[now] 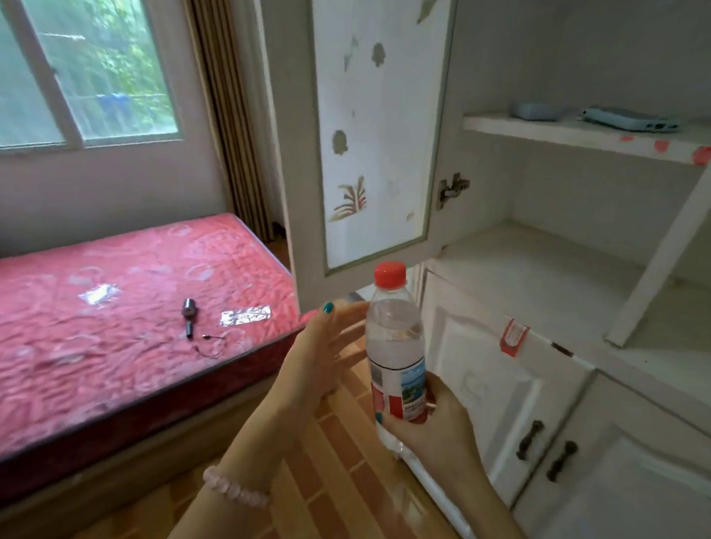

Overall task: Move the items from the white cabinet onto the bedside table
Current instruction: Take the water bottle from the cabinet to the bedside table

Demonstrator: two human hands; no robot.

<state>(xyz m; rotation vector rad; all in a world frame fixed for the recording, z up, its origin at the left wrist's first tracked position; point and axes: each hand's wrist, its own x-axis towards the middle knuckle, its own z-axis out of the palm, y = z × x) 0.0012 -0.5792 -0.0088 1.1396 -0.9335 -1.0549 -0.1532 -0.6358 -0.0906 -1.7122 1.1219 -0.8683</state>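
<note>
A person's right hand [433, 429] grips one clear water bottle [394, 331] around its red, white and blue label, holding it upright in the air in front of the open white cabinet [547, 276], with its red cap [390, 273] on. The left hand [322, 357], fingers straight and spread, is raised beside the bottle's shoulder; whether its fingertips touch the plastic cannot be told. One pink bead bracelet [233, 489] circles the left wrist. Two items lie well apart on the cabinet's upper shelf [572, 137]: a blue-grey case [532, 110], blurred and partly hidden by the shelf edge, and a light-blue flat object [633, 119] that looks like a phone in a cover, though the detail is too soft to be sure. The cabinet door [374, 149], its panel marked with peeling decals, stands swung open to the left on one visible hinge [451, 188]. Two dark handles [529, 438] [563, 460] sit side by side on the lower doors. At left, a bed [101, 341] with a red patterned mattress carries one small metal object [190, 312] with a thin cord and two shiny patches; its near end is cut off by the frame. One window [83, 58] and one striped curtain [226, 103] stand behind it.
</note>
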